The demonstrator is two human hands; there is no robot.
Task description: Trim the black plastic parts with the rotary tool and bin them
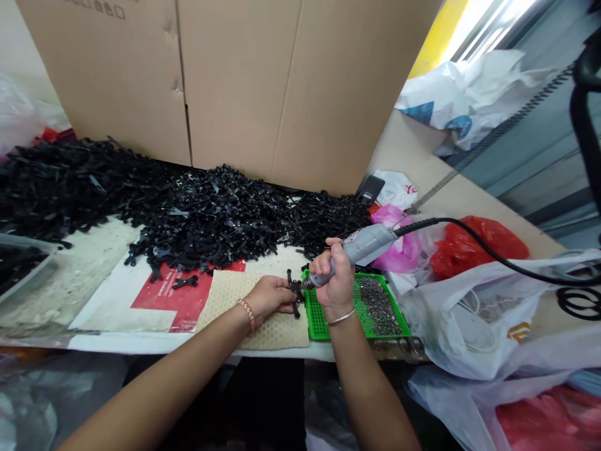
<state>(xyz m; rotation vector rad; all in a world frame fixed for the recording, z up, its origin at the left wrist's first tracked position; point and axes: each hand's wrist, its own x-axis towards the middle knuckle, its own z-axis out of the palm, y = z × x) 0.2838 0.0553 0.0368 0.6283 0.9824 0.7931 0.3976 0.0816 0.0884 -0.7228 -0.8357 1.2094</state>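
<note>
My left hand [268, 297] pinches a small black plastic part [296, 289] with several arms, held over the textured beige mat [220, 313]. Wrapped in my right hand [339, 282] is a grey electric screwdriver [369, 244], tilted so its tip points left and down. That tip meets the black part or comes very close; I cannot tell if it touches. Below my right hand lies a green perforated tray [315, 329], with many small metal screws [380, 307] heaped on its right side.
Heaps of black plastic parts [220, 213] cover the table's back, before a tall cardboard box [282, 88]. A clear bin [28, 275] stands left. The screwdriver's black cable [488, 241] runs right over a red bag [483, 241] and a white bag [451, 326]. A coiled cord [488, 144] slants above.
</note>
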